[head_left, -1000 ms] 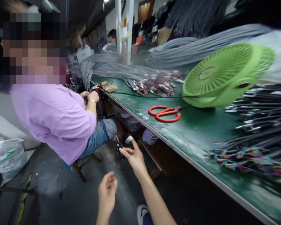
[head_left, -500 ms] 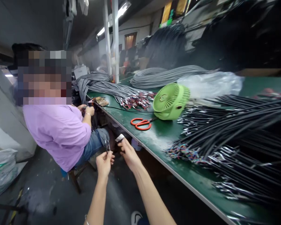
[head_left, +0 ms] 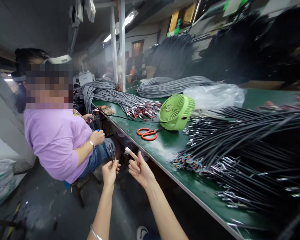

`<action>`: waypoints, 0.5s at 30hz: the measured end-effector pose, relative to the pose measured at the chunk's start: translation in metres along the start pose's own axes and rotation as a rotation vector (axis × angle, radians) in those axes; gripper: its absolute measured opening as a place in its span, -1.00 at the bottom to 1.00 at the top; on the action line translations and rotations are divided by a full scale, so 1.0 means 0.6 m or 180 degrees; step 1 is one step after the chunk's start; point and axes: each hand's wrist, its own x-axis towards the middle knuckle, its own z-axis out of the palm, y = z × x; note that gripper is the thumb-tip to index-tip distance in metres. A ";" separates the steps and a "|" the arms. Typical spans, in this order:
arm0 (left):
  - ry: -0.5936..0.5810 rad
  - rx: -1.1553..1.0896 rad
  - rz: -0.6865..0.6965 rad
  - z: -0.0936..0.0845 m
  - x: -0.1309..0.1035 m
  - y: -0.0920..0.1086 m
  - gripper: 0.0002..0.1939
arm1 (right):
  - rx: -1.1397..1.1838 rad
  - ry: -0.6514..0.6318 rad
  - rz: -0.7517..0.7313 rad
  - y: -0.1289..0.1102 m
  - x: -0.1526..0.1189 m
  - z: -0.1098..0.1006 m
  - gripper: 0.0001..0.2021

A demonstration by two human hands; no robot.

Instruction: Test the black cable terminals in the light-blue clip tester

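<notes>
Below the bench edge, my left hand (head_left: 110, 171) pinches a small dark, thin metal tool (head_left: 112, 152) whose tips point up; it looks like tweezers, though its details are blurred. To its right, my right hand (head_left: 142, 169) has its fingers apart, the index finger stretched toward the left. A small white piece (head_left: 127, 151) sits at the tip of that index finger, seemingly stuck to it or wrapped round it. The two hands do not touch.
The green bench (head_left: 165, 143) runs along the right with red-handled scissors (head_left: 148, 134), a green fan (head_left: 176, 112), grey cables (head_left: 165, 87), black cables (head_left: 230, 133) and a plastic bag (head_left: 215, 95). A person in a purple shirt (head_left: 55, 143) sits at the left.
My right hand has opened its fingers and turned, its index finger now extended. My left hand keeps its pinch. The seated person's hands have moved apart, and the view has shifted slightly.
</notes>
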 end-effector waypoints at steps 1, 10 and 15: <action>-0.0017 0.0023 -0.0025 0.000 0.002 -0.002 -0.78 | 0.0039 -0.0002 0.0009 0.003 0.000 -0.001 -0.52; -0.0716 0.0260 -0.0195 -0.038 0.016 0.016 -0.75 | 0.0279 -0.0043 0.0075 0.037 -0.003 -0.004 -0.61; -0.1755 0.0361 -0.0184 -0.082 0.061 0.067 -0.77 | 0.0424 -0.0141 0.0100 0.046 -0.008 -0.001 -0.58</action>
